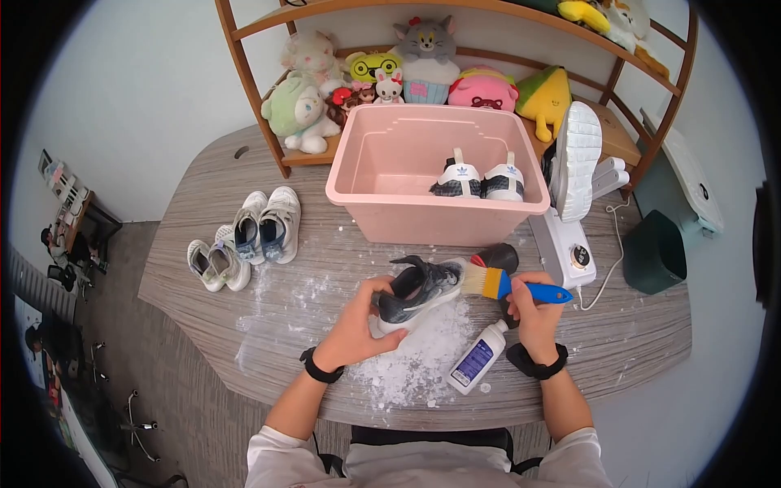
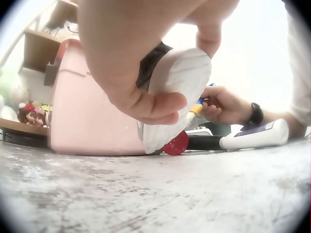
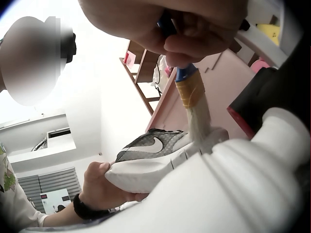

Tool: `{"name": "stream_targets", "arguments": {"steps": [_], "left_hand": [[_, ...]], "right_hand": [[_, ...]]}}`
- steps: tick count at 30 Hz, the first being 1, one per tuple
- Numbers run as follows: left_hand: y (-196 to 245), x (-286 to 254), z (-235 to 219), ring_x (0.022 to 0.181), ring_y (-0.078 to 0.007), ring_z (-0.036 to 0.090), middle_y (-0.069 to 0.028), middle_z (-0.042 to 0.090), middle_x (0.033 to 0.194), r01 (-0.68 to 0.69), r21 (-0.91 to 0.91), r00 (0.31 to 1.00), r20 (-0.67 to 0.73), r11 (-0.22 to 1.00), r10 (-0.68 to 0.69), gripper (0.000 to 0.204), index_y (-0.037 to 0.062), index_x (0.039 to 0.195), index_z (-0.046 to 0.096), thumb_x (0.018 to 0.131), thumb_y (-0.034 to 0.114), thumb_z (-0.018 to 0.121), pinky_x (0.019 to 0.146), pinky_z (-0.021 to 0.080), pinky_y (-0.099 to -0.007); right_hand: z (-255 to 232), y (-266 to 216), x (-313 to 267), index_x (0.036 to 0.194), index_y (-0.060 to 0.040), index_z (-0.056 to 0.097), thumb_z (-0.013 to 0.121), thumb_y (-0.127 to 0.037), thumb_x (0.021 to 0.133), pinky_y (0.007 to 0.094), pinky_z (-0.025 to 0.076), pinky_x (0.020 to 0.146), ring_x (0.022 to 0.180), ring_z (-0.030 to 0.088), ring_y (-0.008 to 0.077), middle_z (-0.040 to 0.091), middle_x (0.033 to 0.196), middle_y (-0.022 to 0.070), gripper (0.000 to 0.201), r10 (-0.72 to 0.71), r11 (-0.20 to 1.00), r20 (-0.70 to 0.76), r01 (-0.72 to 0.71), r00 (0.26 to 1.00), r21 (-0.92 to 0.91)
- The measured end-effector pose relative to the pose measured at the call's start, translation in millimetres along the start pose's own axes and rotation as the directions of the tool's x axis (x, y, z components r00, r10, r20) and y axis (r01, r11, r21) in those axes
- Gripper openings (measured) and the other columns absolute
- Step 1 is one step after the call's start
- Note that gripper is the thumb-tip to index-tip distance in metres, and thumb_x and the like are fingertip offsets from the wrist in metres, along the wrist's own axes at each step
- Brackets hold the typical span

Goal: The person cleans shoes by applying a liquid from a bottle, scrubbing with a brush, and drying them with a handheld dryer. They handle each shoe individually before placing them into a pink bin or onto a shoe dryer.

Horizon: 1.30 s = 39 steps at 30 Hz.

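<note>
My left hand (image 1: pixel 358 329) grips a dark grey sneaker (image 1: pixel 415 294) by its heel end, fingers on one side and thumb on the other. In the left wrist view its white sole (image 2: pixel 177 73) is tilted up on edge. My right hand (image 1: pixel 533 325) holds a paintbrush (image 1: pixel 549 293) by its blue handle. The pale bristles (image 3: pixel 198 124) touch the sneaker's toe in the right wrist view, where a white swoosh (image 3: pixel 148 147) shows on its side. White powder (image 1: pixel 407 370) lies scattered under the sneaker. A white bottle (image 1: pixel 476 359) with a purple label lies near my right wrist.
A pink bin (image 1: pixel 439 224) holding white-and-dark sneakers (image 1: pixel 460 179) stands behind. Small shoes (image 1: pixel 277 224) sit at left. At right are a white shoe dryer (image 1: pixel 561 252) bearing an upturned shoe (image 1: pixel 579 163), and a dark green bin (image 1: pixel 656 252). A black, red-ended object (image 1: pixel 498 257) lies beyond the brush.
</note>
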<state>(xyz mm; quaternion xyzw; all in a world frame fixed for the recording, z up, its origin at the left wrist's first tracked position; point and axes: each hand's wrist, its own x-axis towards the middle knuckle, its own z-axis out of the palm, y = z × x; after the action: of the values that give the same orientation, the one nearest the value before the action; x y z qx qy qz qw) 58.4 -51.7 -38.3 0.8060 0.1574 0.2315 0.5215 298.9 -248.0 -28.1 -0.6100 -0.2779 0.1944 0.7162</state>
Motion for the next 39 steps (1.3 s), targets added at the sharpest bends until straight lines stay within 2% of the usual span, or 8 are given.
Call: {"name": "stream_targets", "arguments": {"steps": [7,9,19,21,28,33,36,39], "left_hand": [[-1.6,4.6,-3.4,0.126,-0.0285,0.056,-0.0194,0.049,0.152,-0.085,0.086,0.996,0.034,0.993,0.083,0.061,0.0093,0.127,0.048,0.074,0.000,0.078,0.102,0.048,-0.0384],[-3.2,6.1,-5.6,0.134,-0.0397,0.053,-0.0206,0.049,0.150,-0.126,0.102,0.990,0.074,0.987,0.119,0.058,0.0089,0.126,0.051,0.073,-0.005,0.073,0.109,0.045,-0.0416],[-2.4,4.4,-6.2,0.144,-0.0391,0.042,-0.0152,0.038,0.155,-0.141,0.129,0.989,0.063,0.982,0.134,0.051,0.0108,0.117,0.065,0.071,-0.012,0.065,0.113,0.041,-0.0472],[2.0,3.6,-9.1,0.145,-0.0379,0.041,-0.0149,0.037,0.156,-0.091,-0.025,0.994,0.065,0.996,0.093,0.047,0.0108,0.120,0.066,0.076,-0.008,0.069,0.114,0.040,-0.0486],[-9.9,2.5,-6.9,0.145,-0.0371,0.040,-0.0158,0.036,0.155,-0.095,-0.039,0.994,0.042,0.995,0.096,0.038,0.0094,0.118,0.069,0.082,0.009,0.082,0.114,0.039,-0.0471],[10.6,4.4,-0.1,0.139,-0.0409,0.046,-0.0190,0.038,0.155,-0.101,0.192,0.986,-0.110,0.976,0.123,0.067,0.0086,0.137,0.059,0.076,0.014,0.087,0.110,0.044,-0.0479],[8.8,5.9,-1.8,0.133,-0.0407,0.053,-0.0222,0.045,0.150,-0.197,0.423,0.972,-0.036,0.884,0.233,0.084,0.0057,0.145,0.052,0.072,0.017,0.090,0.107,0.047,-0.0465],[3.3,3.7,-3.9,0.131,-0.0448,0.051,-0.0255,0.052,0.144,-0.102,0.259,0.993,0.079,0.961,0.084,0.085,0.0024,0.148,0.047,0.076,0.022,0.088,0.115,0.040,-0.0471]], "right_hand": [[5.5,-1.1,-3.4,0.105,-0.0019,0.065,0.069,-0.010,0.099,0.0209,0.044,0.054,0.060,0.056,0.0064,0.065,0.079,0.0037,0.011,-0.012,0.999,0.073,0.008,0.997,0.047],[2.6,0.0,3.0,0.105,-0.0019,0.065,0.069,-0.009,0.099,0.0208,0.044,0.054,0.061,0.056,0.0061,0.065,0.079,0.0034,0.011,0.022,1.000,0.057,-0.023,0.998,0.014],[4.9,-4.2,-0.3,0.103,-0.0030,0.064,0.071,-0.011,0.098,0.0206,0.045,0.053,0.060,0.057,0.0069,0.066,0.079,0.0045,0.012,0.092,0.992,0.123,-0.102,0.988,0.078],[4.3,-2.7,2.5,0.102,-0.0028,0.064,0.071,-0.011,0.097,0.0208,0.045,0.053,0.059,0.057,0.0068,0.066,0.078,0.0045,0.012,0.125,0.989,0.102,-0.132,0.987,0.062],[3.4,-3.6,4.6,0.100,-0.0016,0.065,0.071,-0.007,0.096,0.0216,0.044,0.052,0.058,0.057,0.0069,0.065,0.076,0.0045,0.008,0.126,0.992,0.011,-0.126,0.992,-0.007],[7.5,-15.9,-5.9,0.100,-0.0013,0.066,0.071,-0.007,0.097,0.0216,0.045,0.053,0.059,0.057,0.0070,0.066,0.076,0.0046,0.008,0.065,0.996,0.031,-0.067,0.997,0.067],[14.7,-20.0,-11.1,0.101,-0.0010,0.066,0.071,-0.008,0.097,0.0217,0.045,0.053,0.059,0.058,0.0069,0.066,0.077,0.0048,0.009,0.034,0.994,0.104,-0.045,0.994,0.103],[12.8,-15.3,-7.6,0.102,-0.0007,0.067,0.072,-0.008,0.097,0.0219,0.046,0.052,0.058,0.057,0.0070,0.066,0.076,0.0050,0.010,0.064,0.995,0.121,-0.073,0.991,0.068]]}}
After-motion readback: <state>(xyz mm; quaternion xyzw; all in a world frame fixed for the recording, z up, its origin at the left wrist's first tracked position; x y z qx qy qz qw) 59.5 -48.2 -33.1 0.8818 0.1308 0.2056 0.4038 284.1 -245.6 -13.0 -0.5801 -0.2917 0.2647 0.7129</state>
